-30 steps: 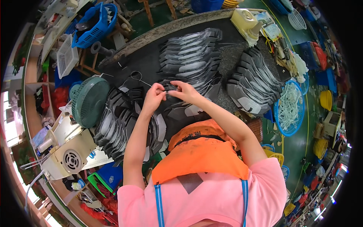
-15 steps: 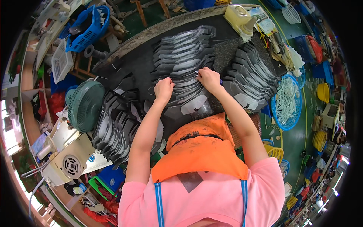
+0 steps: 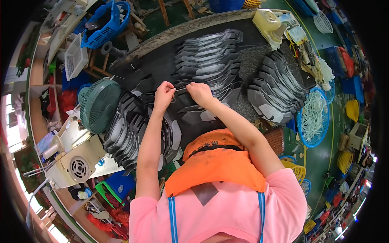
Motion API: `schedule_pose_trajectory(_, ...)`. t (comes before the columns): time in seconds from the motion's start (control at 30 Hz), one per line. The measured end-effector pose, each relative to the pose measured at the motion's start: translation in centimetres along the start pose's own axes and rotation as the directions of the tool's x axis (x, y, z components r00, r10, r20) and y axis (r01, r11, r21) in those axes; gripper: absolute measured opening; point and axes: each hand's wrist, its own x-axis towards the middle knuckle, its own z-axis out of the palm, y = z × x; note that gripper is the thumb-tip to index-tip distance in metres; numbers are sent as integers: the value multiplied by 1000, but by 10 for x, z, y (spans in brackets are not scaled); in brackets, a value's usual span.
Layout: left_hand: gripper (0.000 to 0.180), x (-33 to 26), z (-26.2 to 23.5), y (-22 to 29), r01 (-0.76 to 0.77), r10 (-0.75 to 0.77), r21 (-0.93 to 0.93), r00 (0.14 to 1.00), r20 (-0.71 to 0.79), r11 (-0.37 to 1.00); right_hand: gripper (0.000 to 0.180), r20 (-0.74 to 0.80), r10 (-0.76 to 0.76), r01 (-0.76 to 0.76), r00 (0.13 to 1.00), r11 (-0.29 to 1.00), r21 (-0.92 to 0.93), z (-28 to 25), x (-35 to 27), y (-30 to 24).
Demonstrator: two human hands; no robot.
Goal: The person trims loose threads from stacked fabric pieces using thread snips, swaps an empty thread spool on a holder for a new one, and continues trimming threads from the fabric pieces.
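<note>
Over the near left part of a long overlapping row of flat dark pieces with pale grey patches (image 3: 208, 67), I hold both hands close together. My left hand (image 3: 163, 97) is closed in a pinch, with a small whitish bit at its fingertips. Just to its right, my right hand (image 3: 199, 94) is also closed, its fingers pointing toward the left one. A thin line seems to run between them, too fine to name. Below the fingers, the near end of the row is partly covered by my right hand and forearm.
More rows of such pieces lie at the right (image 3: 275, 89) and left (image 3: 127, 129). A green fan (image 3: 99, 106) and a cream sewing machine (image 3: 79, 164) stand at the left. At the right is a blue basket of pale strips (image 3: 313, 117); a yellowish container (image 3: 267, 25) sits at the back.
Both hands have moved left over the row, the right one farther and slightly nearer to me, so they are now closer together. The whole view has shifted a little.
</note>
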Motion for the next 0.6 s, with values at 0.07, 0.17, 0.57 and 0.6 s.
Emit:
schedule_pose_trajectory(0.07, 9, -5, -2, 0, 3, -3, 21, 1000, -17, 1000, 26, -175, -28, 66, 984, 974, 216, -2, -3, 9)
schedule_pose_trajectory(0.17, 7, -9, 3, 3, 22, -7, -195, 997, 77, 980, 31, 291, 263, -392, 920, 609, 690, -35, -7, -11)
schedule_pose_trajectory(0.57, 12, 13, 53, 18, 14, -14, 5, 972, 233, 1000, 20, 114, 653, -662, 749, 732, 159, -95, -27, 60)
schedule_pose_trajectory(0.6, 11, 14, 49, 11, 56, -54, 1, 966, 252, 998, 22, 42, 682, -680, 731, 720, 137, -95, -28, 62)
